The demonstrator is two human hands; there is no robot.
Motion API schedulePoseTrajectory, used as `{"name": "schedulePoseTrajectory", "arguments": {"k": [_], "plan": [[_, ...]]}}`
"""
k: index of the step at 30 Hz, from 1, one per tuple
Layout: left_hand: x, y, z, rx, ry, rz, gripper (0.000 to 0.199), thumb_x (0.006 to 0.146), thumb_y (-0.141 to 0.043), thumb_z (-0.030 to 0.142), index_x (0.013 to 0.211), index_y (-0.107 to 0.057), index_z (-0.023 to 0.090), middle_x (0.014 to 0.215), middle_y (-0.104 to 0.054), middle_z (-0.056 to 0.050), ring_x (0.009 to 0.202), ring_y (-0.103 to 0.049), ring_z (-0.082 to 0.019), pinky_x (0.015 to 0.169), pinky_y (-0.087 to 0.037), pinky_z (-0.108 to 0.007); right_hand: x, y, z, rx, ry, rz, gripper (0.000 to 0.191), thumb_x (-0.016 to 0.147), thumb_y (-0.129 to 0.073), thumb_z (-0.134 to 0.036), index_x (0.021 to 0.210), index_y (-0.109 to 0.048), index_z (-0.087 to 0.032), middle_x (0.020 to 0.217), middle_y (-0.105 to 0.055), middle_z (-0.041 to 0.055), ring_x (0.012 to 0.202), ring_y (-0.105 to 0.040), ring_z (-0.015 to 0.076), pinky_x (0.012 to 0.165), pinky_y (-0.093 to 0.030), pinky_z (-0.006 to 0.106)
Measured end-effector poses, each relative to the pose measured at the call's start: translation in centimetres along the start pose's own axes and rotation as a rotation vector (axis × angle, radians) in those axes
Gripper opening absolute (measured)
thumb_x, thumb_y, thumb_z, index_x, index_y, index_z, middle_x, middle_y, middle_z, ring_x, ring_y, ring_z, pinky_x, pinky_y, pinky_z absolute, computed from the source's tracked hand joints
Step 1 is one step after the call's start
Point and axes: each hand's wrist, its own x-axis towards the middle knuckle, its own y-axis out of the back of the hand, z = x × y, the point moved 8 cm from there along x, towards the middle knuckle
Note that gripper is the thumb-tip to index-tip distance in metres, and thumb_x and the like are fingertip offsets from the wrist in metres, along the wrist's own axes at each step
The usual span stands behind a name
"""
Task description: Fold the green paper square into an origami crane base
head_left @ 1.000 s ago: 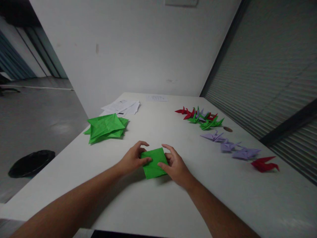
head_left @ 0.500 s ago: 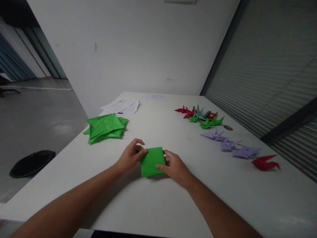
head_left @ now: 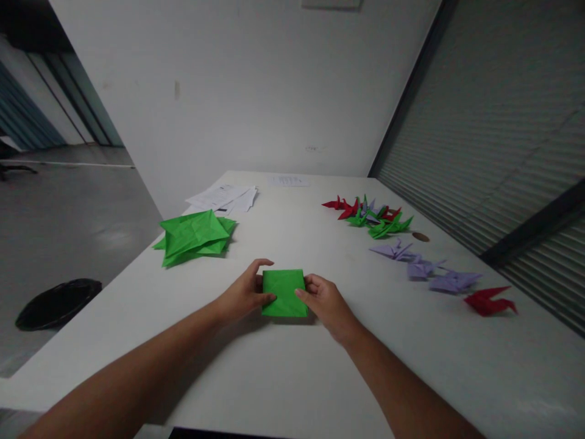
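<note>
A square of folded green origami paper point(head_left: 285, 294) is held just above the white table point(head_left: 274, 378), its shadow falling beneath the near edge. My left hand point(head_left: 249, 289) pinches its left side, thumb on top and the index finger bent over beyond the far corner. On the opposite side, my right hand point(head_left: 326, 305) grips the edge with its thumb on the upper face and the other fingers behind. The fingers under the paper are hidden.
Green paper sheets point(head_left: 194, 238) lie at the left, with printed papers point(head_left: 223, 198) behind. Folded cranes in several colours point(head_left: 375, 216) cluster at the back right; purple cranes point(head_left: 423, 268) and a red crane point(head_left: 490, 301) line the right. A black bin point(head_left: 59, 305) stands on the floor.
The green paper has turned slightly and now lies squarer to me, a little further right. My left thumb has slid down along its left edge, and my right thumb has moved up.
</note>
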Motion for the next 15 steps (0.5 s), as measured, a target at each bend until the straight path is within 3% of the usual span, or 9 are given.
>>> {"name": "schedulePoseTrajectory", "arguments": {"k": [5, 11, 15], "plan": [[-0.1, -0.1, -0.6, 0.186, -0.026, -0.077, 0.068, 0.084, -0.070, 0.021, 0.141, -0.033, 0.024, 0.082, -0.062, 0.003, 0.063, -0.057, -0.011, 0.053, -0.041, -0.019, 0.1, 1.0, -0.3, -0.038, 0.032, 0.059, 0.039, 0.076, -0.077, -0.036, 0.107, -0.059, -0.021, 0.078, -0.066, -0.0020, 0.070, -0.064, 0.0162, 0.065, -0.048, 0.027], [0.1, 1.2, 0.6, 0.450, -0.167, 0.057, 0.046, 0.085, -0.065, 0.019, 0.127, -0.046, 0.023, 0.084, -0.068, 0.001, 0.067, -0.058, -0.012, 0.059, -0.044, -0.022, 0.1, 1.2, 0.0, -0.237, -0.012, 0.023, 0.038, 0.075, -0.067, -0.023, 0.112, -0.060, -0.021, 0.062, -0.052, -0.0089, 0.052, -0.048, 0.0116, 0.050, -0.033, 0.023], [0.1, 1.4, 1.5, 0.736, -0.266, 0.103, 0.023, 0.083, -0.067, 0.015, 0.105, -0.063, 0.020, 0.083, -0.068, -0.001, 0.071, -0.061, -0.015, 0.065, -0.049, -0.026, -0.2, 1.5, -0.5, -0.505, -0.007, 0.038, 0.027, 0.077, -0.064, -0.016, 0.103, -0.067, -0.019, 0.062, -0.056, -0.0061, 0.057, -0.052, 0.0132, 0.054, -0.036, 0.024]]}}
